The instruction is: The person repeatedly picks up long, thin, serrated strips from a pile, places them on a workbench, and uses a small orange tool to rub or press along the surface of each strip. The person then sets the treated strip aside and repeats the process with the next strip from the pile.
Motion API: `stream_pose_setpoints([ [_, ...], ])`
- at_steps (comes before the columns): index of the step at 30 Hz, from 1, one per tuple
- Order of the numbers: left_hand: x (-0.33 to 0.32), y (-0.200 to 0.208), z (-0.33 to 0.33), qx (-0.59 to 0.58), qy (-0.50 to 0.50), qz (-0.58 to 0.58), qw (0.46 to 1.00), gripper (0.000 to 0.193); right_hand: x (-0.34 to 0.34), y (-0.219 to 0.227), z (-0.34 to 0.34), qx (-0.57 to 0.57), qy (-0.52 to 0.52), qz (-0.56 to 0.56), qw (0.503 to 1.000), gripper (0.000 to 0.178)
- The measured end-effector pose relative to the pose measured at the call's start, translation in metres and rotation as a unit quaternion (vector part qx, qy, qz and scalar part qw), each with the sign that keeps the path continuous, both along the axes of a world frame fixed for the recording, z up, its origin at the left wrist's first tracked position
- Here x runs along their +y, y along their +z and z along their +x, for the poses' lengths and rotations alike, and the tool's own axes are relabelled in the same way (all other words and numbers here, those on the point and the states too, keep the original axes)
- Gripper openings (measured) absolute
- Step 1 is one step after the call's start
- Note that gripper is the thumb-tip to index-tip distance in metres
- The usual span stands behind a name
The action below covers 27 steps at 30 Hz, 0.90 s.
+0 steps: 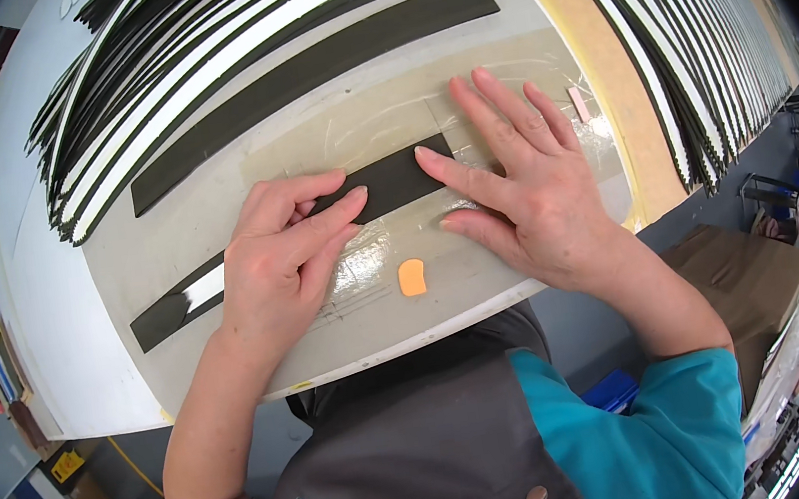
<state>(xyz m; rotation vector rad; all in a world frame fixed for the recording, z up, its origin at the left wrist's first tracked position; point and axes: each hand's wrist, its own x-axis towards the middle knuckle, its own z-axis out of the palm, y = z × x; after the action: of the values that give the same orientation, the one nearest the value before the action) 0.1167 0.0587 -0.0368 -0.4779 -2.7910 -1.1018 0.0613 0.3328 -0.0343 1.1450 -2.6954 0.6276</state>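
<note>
A flat black strip (391, 183) lies slanted across the work mat in front of me, with a white strip (206, 291) along its left part. My left hand (285, 249) bends over its middle, thumb and fingers closed on the black material; the palm hides part of the strip. At the right end, the index fingertip of my right hand (526, 184) rests on the black surface. The other fingers of that hand are spread over the mat, holding nothing. Just below the strip lies a small orange piece (412, 277) with curved sides.
Behind the strip lies another long black strip (320, 90). Many black and white strips with jagged ends (226, 51) are heaped at the back left, and more (673, 36) line the right side. A small pink piece (579, 105) sits near the right edge of the grey mat (159, 244).
</note>
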Motion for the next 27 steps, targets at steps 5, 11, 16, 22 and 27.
stream_pose_setpoints([
  [5, -0.001, 0.001, 0.0, 0.01, -0.002, -0.01, 1.0, 0.035, -0.002, -0.004, -0.003, 0.004, -0.006, -0.006, 1.0, 0.048],
  [11, 0.0, -0.001, -0.001, 0.014, -0.005, 0.004, 1.0, 0.034, -0.01, -0.002, -0.006, 0.013, 0.074, -0.009, 0.997, 0.046],
  [16, 0.001, -0.005, -0.001, 0.042, -0.008, 0.011, 0.999, 0.033, -0.024, 0.0, -0.004, -0.016, 0.125, -0.012, 0.992, 0.053],
  [22, -0.002, -0.006, 0.001, 0.075, -0.023, -0.033, 0.996, 0.034, -0.022, 0.006, -0.011, -0.008, 0.138, 0.029, 0.99, 0.053],
  [27, -0.009, 0.001, 0.01, 0.124, -0.024, -0.16, 0.979, 0.032, -0.019, 0.008, -0.01, -0.011, 0.131, 0.037, 0.991, 0.054],
])
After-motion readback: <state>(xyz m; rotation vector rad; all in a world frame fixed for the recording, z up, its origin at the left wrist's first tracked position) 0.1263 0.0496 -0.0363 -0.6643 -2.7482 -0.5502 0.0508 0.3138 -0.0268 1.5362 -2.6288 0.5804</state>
